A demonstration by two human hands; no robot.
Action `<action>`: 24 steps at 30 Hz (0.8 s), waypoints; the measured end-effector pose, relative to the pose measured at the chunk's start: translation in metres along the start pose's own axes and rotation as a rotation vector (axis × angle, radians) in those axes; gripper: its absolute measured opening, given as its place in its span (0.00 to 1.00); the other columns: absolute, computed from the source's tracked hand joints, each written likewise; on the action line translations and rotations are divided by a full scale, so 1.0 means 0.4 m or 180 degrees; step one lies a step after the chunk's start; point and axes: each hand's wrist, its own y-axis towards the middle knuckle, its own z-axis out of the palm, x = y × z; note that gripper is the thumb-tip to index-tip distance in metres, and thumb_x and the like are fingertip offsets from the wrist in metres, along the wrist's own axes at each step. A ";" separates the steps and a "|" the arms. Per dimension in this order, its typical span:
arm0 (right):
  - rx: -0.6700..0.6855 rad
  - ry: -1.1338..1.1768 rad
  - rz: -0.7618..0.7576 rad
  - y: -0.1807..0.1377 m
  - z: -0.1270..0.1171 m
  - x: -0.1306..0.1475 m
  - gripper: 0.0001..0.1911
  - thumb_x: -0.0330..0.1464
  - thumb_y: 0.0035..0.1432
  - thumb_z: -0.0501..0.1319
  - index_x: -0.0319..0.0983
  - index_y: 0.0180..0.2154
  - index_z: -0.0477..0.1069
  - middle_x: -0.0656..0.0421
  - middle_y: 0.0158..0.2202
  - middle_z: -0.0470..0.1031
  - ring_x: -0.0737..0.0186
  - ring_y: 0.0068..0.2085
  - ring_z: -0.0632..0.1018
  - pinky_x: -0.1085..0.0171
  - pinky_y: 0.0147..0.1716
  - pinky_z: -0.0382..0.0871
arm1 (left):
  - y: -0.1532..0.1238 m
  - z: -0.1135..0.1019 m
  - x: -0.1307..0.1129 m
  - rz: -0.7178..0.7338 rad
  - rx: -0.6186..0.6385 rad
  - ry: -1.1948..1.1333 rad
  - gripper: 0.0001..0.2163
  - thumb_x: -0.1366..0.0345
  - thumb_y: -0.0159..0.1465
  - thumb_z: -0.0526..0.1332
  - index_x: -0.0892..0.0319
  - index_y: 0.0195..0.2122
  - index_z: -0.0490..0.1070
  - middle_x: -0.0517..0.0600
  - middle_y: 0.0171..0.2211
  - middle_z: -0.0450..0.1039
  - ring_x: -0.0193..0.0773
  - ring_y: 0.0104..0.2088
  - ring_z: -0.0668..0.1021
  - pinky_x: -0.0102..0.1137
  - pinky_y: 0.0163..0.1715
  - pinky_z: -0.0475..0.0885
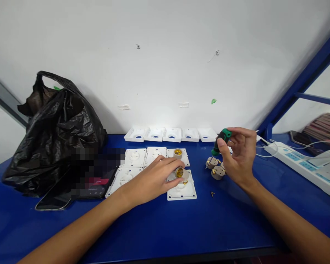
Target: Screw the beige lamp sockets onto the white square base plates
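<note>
My left hand (154, 178) rests on a white square base plate (181, 190) on the blue table, fingers closed round a beige lamp socket (180, 172) with a brass inside. My right hand (238, 154) is raised a little to the right, pinching a small screwdriver (220, 141) with a green and black handle, its tip pointing down. Below that hand lie a few loose beige sockets (216, 167). Another socket (178, 152) stands on a plate behind my left hand. Tiny screws (212, 193) lie on the table.
A row of white square covers (172, 134) lines the wall. More white plates (134, 157) lie left of my hand. A black plastic bag (55, 128) and a phone (71, 190) sit at left. A white power strip (305, 165) with cables lies at right.
</note>
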 end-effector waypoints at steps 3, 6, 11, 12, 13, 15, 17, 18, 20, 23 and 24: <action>-0.0034 -0.0025 -0.0010 0.000 0.001 0.004 0.18 0.32 0.64 0.69 0.47 0.52 0.68 0.59 0.42 0.74 0.62 0.39 0.79 0.64 0.32 0.78 | 0.000 -0.013 0.002 -0.0051 -0.0037 -0.0206 0.11 0.58 0.77 0.60 0.51 0.58 0.72 0.51 0.56 0.76 0.49 0.56 0.75 0.41 0.55 0.70; -0.0036 -0.0018 -0.0044 0.001 0.001 0.005 0.18 0.31 0.64 0.69 0.47 0.52 0.68 0.59 0.41 0.74 0.62 0.39 0.79 0.65 0.32 0.78 | -0.001 -0.026 0.004 -0.0033 0.0188 -0.0345 0.12 0.60 0.78 0.60 0.50 0.59 0.71 0.51 0.58 0.76 0.49 0.59 0.75 0.42 0.58 0.69; 0.0030 0.0026 -0.0092 0.001 0.000 0.002 0.18 0.29 0.64 0.68 0.47 0.53 0.69 0.60 0.41 0.73 0.63 0.38 0.78 0.66 0.30 0.77 | -0.007 -0.029 0.005 0.0151 0.0439 -0.0246 0.11 0.60 0.79 0.57 0.53 0.59 0.72 0.52 0.56 0.77 0.49 0.56 0.77 0.44 0.60 0.68; 0.0029 0.0028 -0.0104 0.001 0.000 0.002 0.18 0.29 0.64 0.68 0.47 0.53 0.69 0.60 0.41 0.73 0.63 0.38 0.78 0.66 0.30 0.77 | -0.008 -0.028 0.004 0.0141 0.0443 -0.0218 0.12 0.59 0.79 0.57 0.52 0.59 0.72 0.53 0.56 0.77 0.49 0.56 0.77 0.44 0.58 0.69; 0.0024 0.0025 -0.0111 0.001 0.000 0.002 0.18 0.29 0.64 0.69 0.47 0.53 0.69 0.60 0.41 0.73 0.63 0.38 0.78 0.66 0.30 0.77 | -0.009 -0.028 0.004 0.0140 0.0453 -0.0198 0.12 0.59 0.79 0.57 0.52 0.60 0.72 0.53 0.56 0.77 0.50 0.56 0.77 0.43 0.57 0.70; 0.0015 0.0015 -0.0106 0.001 0.000 0.003 0.18 0.29 0.64 0.68 0.47 0.53 0.69 0.60 0.41 0.73 0.63 0.38 0.79 0.66 0.30 0.77 | -0.010 -0.029 0.003 0.0190 0.0482 -0.0185 0.12 0.59 0.80 0.56 0.52 0.60 0.72 0.53 0.56 0.77 0.49 0.56 0.77 0.43 0.57 0.69; 0.0022 0.0010 -0.0091 0.001 0.000 0.004 0.18 0.29 0.64 0.68 0.47 0.53 0.68 0.60 0.41 0.73 0.63 0.38 0.79 0.66 0.31 0.77 | -0.008 -0.031 0.002 0.0262 0.0520 -0.0188 0.12 0.60 0.81 0.55 0.53 0.60 0.72 0.53 0.56 0.77 0.48 0.56 0.77 0.43 0.59 0.67; 0.0029 0.0009 -0.0091 0.001 0.000 0.004 0.18 0.29 0.65 0.68 0.47 0.53 0.68 0.60 0.41 0.73 0.63 0.38 0.79 0.66 0.31 0.77 | -0.008 -0.032 0.001 0.0292 0.0530 -0.0184 0.11 0.61 0.81 0.55 0.53 0.60 0.71 0.53 0.56 0.77 0.48 0.56 0.77 0.43 0.60 0.66; 0.0044 0.0007 -0.0115 0.000 0.000 0.004 0.18 0.29 0.65 0.68 0.47 0.53 0.68 0.60 0.41 0.73 0.63 0.38 0.78 0.66 0.31 0.77 | -0.007 -0.035 0.000 0.0322 0.0543 -0.0172 0.11 0.63 0.80 0.56 0.54 0.60 0.72 0.53 0.56 0.77 0.47 0.56 0.77 0.43 0.60 0.66; 0.0051 0.0025 -0.0149 0.000 -0.001 0.003 0.18 0.29 0.65 0.68 0.47 0.53 0.68 0.60 0.41 0.73 0.63 0.37 0.78 0.66 0.31 0.77 | -0.007 -0.038 -0.001 0.0294 0.0528 -0.0228 0.10 0.64 0.79 0.59 0.53 0.59 0.73 0.52 0.55 0.77 0.47 0.56 0.77 0.42 0.59 0.67; 0.0054 0.0037 -0.0150 0.000 -0.001 0.003 0.18 0.29 0.65 0.68 0.47 0.53 0.69 0.60 0.42 0.73 0.63 0.38 0.78 0.66 0.30 0.76 | -0.008 -0.038 0.000 0.0277 0.0513 -0.0259 0.10 0.63 0.78 0.60 0.53 0.58 0.73 0.52 0.55 0.77 0.47 0.56 0.77 0.41 0.59 0.67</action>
